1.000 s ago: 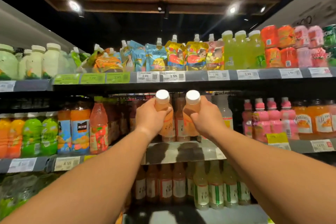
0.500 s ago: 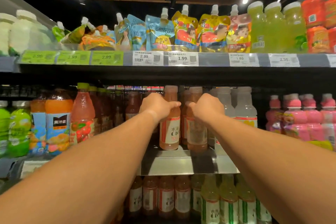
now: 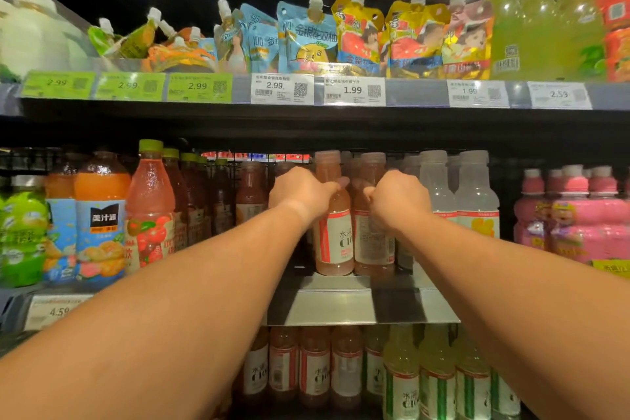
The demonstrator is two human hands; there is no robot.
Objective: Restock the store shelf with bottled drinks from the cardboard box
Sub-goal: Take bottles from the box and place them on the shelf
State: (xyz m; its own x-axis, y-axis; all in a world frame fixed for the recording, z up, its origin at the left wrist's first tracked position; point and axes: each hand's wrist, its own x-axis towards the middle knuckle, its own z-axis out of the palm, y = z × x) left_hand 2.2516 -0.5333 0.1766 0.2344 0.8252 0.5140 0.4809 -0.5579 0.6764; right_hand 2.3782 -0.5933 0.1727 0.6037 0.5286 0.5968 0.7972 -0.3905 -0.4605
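Now the left hand [image 3: 301, 193] grips one peach bottle [image 3: 332, 232] and the right hand [image 3: 399, 198] grips another [image 3: 373, 242]. Both bottles stand on the middle shelf [image 3: 358, 303], so only letting go remains. The box is out of sight.

Both bare forearms reach forward and upward from the lower corners, converging toward the middle, wrists straight. The left hand [image 3: 301, 193] shows its back to the camera, fingers curled away and thumb pointing right, closed in a grip. The right hand [image 3: 400, 198] sits just beside it at the same height, knuckles up, fingers likewise curled in a grip, thumb toward the left.
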